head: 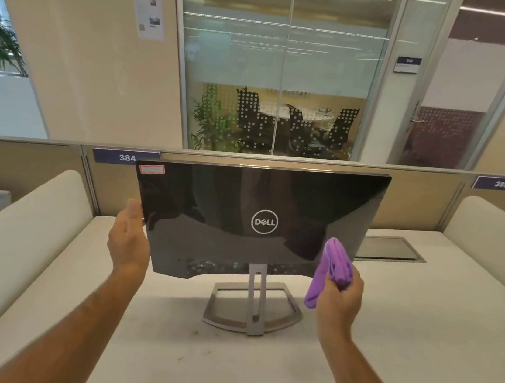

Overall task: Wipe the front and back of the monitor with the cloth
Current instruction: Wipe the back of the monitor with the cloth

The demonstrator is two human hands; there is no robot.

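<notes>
A black Dell monitor (230, 207) stands on a silver stand (254, 306) in the middle of the desk, its glossy back with the logo turned toward me; the screen side is hidden. My left hand (129, 240) grips the monitor's left edge, thumb on the back panel. My right hand (340, 293) holds a bunched purple cloth (332, 266) against the lower right part of the back panel.
The white desk (223, 363) is bounded by beige cushioned dividers at left (16, 235) and right (493, 240), and a low partition behind. A metal cable hatch (390, 248) lies at the back right. Glass office walls stand beyond.
</notes>
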